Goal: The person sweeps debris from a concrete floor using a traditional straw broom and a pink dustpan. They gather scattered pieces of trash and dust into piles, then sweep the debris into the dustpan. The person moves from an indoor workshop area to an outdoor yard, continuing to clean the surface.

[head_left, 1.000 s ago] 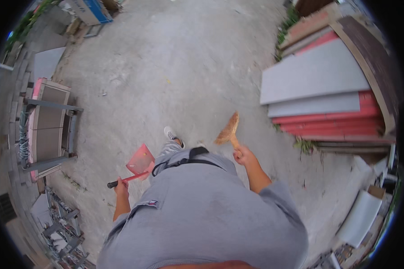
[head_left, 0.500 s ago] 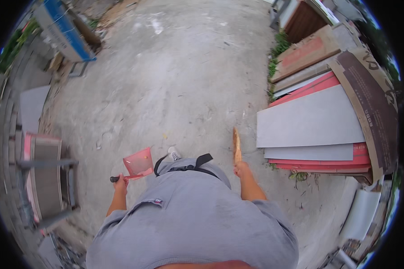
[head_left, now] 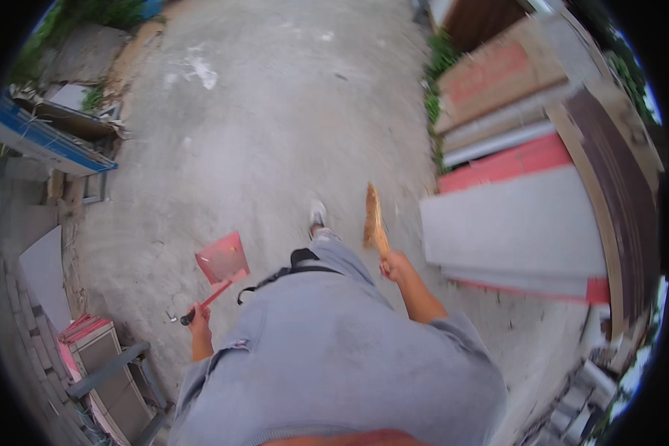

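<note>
In my left hand (head_left: 198, 321) is a red dustpan (head_left: 224, 260), gripped by its handle, which ends in a black grip. Its pan points forward over the concrete and seems to hold a few small bits. My right hand (head_left: 395, 265) is closed round the wooden handle of a hand brush (head_left: 372, 219) with brown bristles. The brush points forward and sits apart from the dustpan. One shoe (head_left: 317, 214) shows ahead of my body, between the two tools.
Grey panels (head_left: 509, 223) and cardboard-wrapped boards (head_left: 498, 74) lean in a stack on the right. A blue and white box (head_left: 52, 141) stands at the left. Nearer on that side, tiles (head_left: 108, 357) rest in a metal frame (head_left: 108, 372). Concrete ground (head_left: 267, 134) stretches ahead.
I have stepped forward, and the surroundings at the left have slid nearer. The shoe is farther ahead. Brush and dustpan stay in my hands; the brush has tilted leftward.
</note>
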Motion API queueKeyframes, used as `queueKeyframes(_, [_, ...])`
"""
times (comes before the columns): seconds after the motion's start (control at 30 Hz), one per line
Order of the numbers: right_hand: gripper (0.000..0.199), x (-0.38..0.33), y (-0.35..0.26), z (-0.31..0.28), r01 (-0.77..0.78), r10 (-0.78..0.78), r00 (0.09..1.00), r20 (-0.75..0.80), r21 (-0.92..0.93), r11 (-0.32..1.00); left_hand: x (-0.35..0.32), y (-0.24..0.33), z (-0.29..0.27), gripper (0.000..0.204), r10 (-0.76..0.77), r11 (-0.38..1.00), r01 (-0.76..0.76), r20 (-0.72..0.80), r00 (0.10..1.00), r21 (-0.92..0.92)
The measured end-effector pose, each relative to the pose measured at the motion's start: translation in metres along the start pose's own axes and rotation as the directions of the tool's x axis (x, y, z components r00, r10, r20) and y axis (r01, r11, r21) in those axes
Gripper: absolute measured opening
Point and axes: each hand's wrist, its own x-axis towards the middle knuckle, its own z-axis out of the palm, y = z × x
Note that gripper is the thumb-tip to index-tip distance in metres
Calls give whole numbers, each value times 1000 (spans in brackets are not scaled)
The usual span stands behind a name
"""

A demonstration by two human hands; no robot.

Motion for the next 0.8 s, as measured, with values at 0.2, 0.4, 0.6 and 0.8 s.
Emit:
queueKeyframes(0.2, [7,77,-186,76,-203,193,976,104,96,974,16,90,132,20,-17,996,0,-188,982,-92])
queueKeyframes(0.4, [14,118,-291,145,-42,49,997,-53,135,990,37,158,187,22,-87,979,13,-357,930,-206])
queueKeyframes(0.6, [7,161,-386,220,230,-228,917,-328,-34,973,131,236,261,28,-111,977,33,-367,924,-213])
queueKeyframes(0.8, [11,155,-510,248,201,-210,972,-109,-89,975,276,266,332,30,-208,968,149,-315,926,-203])
